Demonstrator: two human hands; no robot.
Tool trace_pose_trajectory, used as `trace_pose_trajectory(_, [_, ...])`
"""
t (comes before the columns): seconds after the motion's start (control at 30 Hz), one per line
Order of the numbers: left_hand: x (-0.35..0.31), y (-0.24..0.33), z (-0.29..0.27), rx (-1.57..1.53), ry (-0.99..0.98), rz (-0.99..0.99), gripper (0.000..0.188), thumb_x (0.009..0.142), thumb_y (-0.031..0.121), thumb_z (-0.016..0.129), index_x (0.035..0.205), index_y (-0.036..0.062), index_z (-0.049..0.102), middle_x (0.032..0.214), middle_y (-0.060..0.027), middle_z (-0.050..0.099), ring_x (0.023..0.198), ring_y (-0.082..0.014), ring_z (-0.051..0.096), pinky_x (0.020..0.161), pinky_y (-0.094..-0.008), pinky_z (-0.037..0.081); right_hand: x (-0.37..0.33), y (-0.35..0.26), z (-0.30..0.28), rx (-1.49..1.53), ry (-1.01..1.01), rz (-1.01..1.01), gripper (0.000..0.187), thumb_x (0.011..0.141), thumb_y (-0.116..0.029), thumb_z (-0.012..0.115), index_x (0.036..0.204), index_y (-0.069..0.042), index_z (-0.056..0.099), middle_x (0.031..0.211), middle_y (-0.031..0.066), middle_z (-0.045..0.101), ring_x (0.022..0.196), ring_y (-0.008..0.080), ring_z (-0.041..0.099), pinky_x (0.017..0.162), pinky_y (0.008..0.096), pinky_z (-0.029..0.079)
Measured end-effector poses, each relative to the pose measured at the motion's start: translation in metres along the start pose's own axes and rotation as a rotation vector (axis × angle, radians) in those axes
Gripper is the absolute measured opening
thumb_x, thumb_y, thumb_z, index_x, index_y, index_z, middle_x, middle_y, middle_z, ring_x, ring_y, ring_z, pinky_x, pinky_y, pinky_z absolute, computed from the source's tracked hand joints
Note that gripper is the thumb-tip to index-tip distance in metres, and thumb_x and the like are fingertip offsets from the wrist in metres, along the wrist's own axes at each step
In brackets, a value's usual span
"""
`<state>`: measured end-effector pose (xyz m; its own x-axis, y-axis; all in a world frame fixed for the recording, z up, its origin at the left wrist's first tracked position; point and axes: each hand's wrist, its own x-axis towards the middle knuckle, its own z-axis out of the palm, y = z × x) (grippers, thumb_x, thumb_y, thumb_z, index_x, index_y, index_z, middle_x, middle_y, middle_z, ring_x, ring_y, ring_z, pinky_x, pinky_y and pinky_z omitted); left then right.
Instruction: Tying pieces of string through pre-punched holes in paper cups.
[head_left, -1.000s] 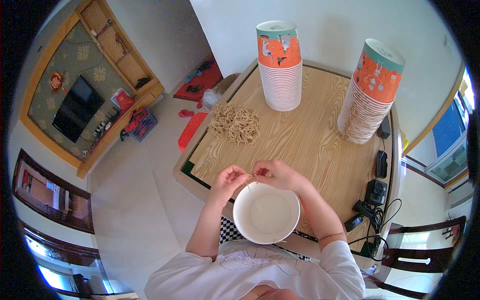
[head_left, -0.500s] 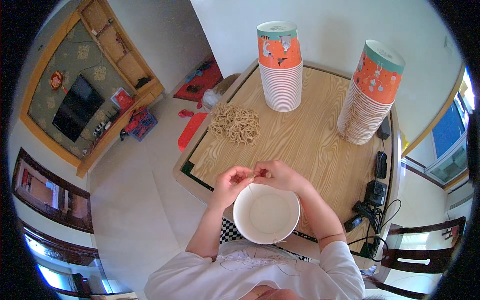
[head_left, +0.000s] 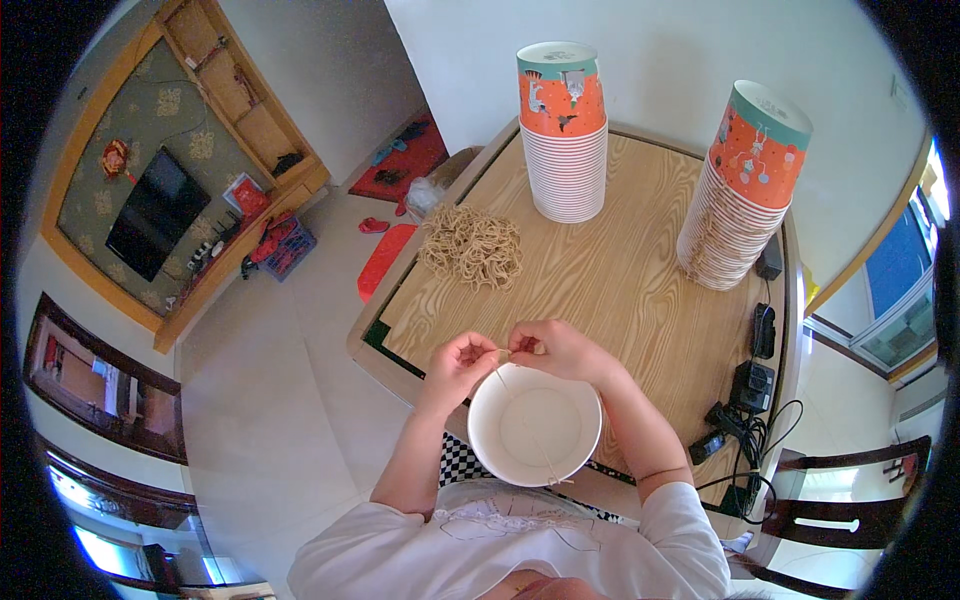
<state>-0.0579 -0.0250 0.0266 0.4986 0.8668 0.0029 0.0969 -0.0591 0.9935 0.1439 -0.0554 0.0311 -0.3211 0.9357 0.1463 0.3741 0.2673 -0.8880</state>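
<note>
A white-lined paper bucket (head_left: 535,425) rests mouth up close to my body, at the table's near edge. A thin cord (head_left: 524,410) crosses its opening, from a small tied end on the near rim up to my fingers at the far rim. My left hand (head_left: 463,370) pinches the cord at the far left of the rim. Beside it my right hand (head_left: 553,350) is closed, fingertips pinching the cord end and almost touching the left ones. The exact grip of the fingertips is partly hidden. Beyond my left hand lies a tangled pile of tan cord loops (head_left: 472,248).
At the far side stands a tall stack of upturned orange-and-green paper buckets (head_left: 563,130). A second stack (head_left: 743,185), with cords hanging along it, stands far right. Black adapters and cables (head_left: 745,400) line the right edge. A dark wooden chair (head_left: 850,510) is at lower right.
The cord now shows as a line across the bucket's opening; before, only a short piece showed by my fingers. The bucket and both hands have barely shifted.
</note>
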Motion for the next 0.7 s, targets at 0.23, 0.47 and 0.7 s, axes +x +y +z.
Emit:
trace_pose_trajectory(0.23, [0.0, 0.0, -0.008, -0.212, -0.038, -0.029, 0.009, 0.081, 0.006, 0.063, 0.088, 0.005, 0.057, 0.079, -0.0032, 0.061, 0.072, -0.01, 0.058, 0.068, -0.0233, 0.046, 0.0, 0.001, -0.001, 0.0, -0.006, 0.003, 0.018, 0.078, -0.018, 0.063, 0.089, -0.004, 0.06, 0.076, 0.0132, 0.064, 0.07, 0.0256, 0.063, 0.064, 0.036, 0.048])
trace_pose_trajectory(0.47, [0.0, 0.008, 0.0, -0.178, -0.041, -0.043, 0.013, 0.081, 0.006, 0.064, 0.094, 0.0034, 0.059, 0.08, -0.0027, 0.061, 0.072, -0.0105, 0.057, 0.069, -0.0233, 0.046, 0.001, 0.001, 0.0, 0.038, 0.014, -0.034, 0.019, 0.082, -0.02, 0.062, 0.092, -0.004, 0.059, 0.076, 0.0111, 0.064, 0.069, 0.0212, 0.062, 0.064, 0.0343, 0.048])
trace_pose_trajectory(0.7, [0.01, -0.005, 0.0, 0.25, 0.036, -0.032, 0.015, 0.082, 0.006, 0.064, 0.096, -0.0002, 0.062, 0.078, -0.0025, 0.063, 0.072, -0.0075, 0.059, 0.066, -0.0217, 0.048, 0.012, 0.037, 0.002, 0.326, -0.055, -0.008, 0.02, 0.086, -0.02, 0.06, 0.093, -0.002, 0.059, 0.075, 0.0062, 0.063, 0.069, 0.0122, 0.057, 0.063, 0.0295, 0.047])
